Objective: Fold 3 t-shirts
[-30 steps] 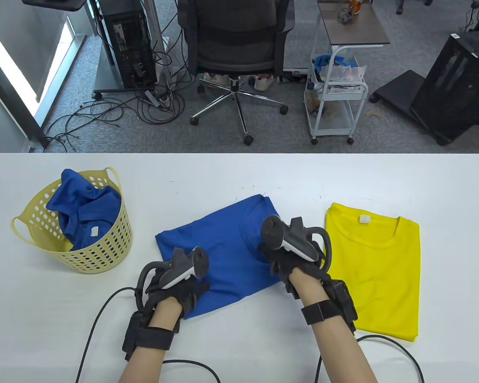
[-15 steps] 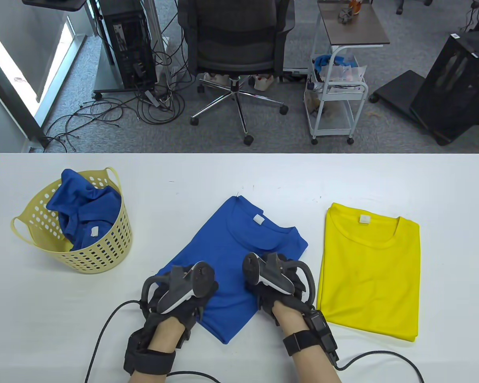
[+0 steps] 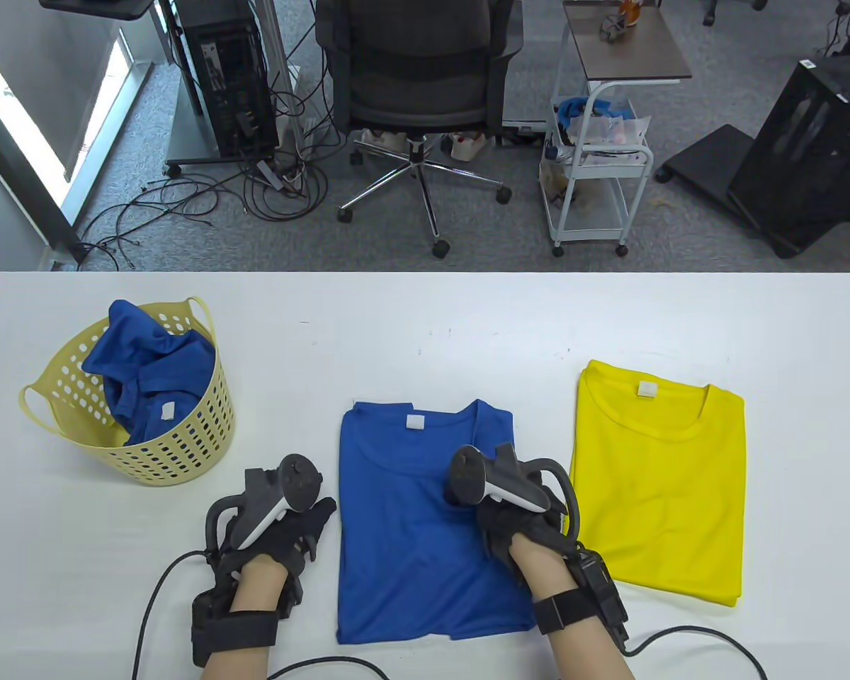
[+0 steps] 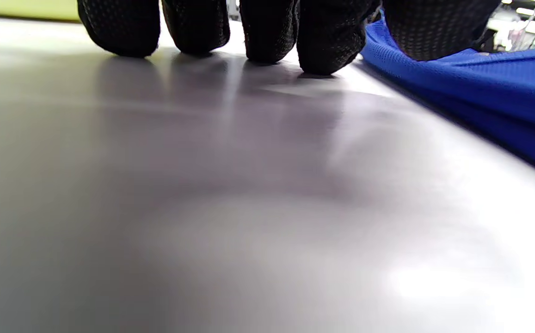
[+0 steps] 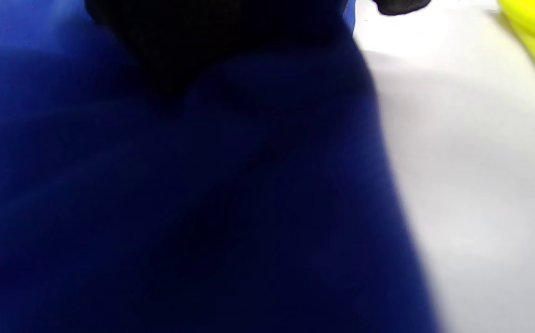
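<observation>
Blue tee (image 3: 425, 524) now squared up, 2nd fold done; R hand (image 3: 520, 528) flat on it, L hand (image 3: 290, 531) fingers straight on bench (image 3: 425, 312), holding nothing; 3rd in basket (image 3: 177, 453).

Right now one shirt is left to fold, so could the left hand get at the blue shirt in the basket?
Probably yes: the left hand rests open on bare table, and the crumpled shirt sticks out of the open-topped basket just beyond it.

Under my fingertips (image 4: 322, 51): smooth, faintly glossy white table (image 4: 202, 208). Beside them: blue t-shirt (image 4: 480, 88), fine mesh knit cloth, seemingly matt.
</observation>
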